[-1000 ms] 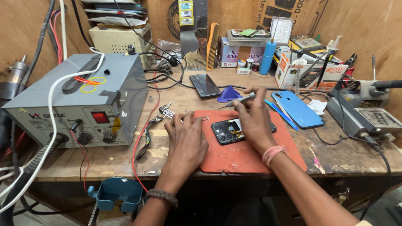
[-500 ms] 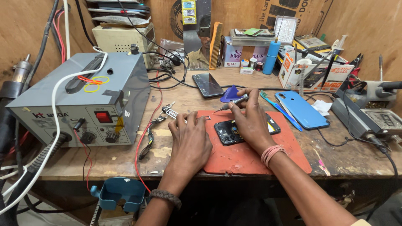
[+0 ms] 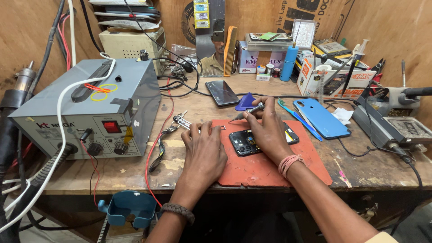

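Note:
An opened black phone (image 3: 245, 142) lies on a red work mat (image 3: 252, 168) at the table's front. My right hand (image 3: 269, 130) rests over the phone and holds a small screwdriver (image 3: 245, 113) whose tip points left, above the mat's far edge. My left hand (image 3: 204, 150) lies flat on the mat's left edge, fingers spread toward a tiny metal part (image 3: 223, 128) on the mat. A pair of tweezers (image 3: 167, 130) lies just left of the mat.
A grey rework station (image 3: 90, 105) with cables fills the left. A blue phone back cover (image 3: 320, 118), a dark phone (image 3: 222, 92), a blue pick (image 3: 245, 101) and boxes of tools (image 3: 333, 76) stand behind. A second grey device (image 3: 396, 123) sits at right.
My right hand has drawn the screwdriver slightly toward me and left, its tip now over the mat's far edge. My left hand stays flat on the mat.

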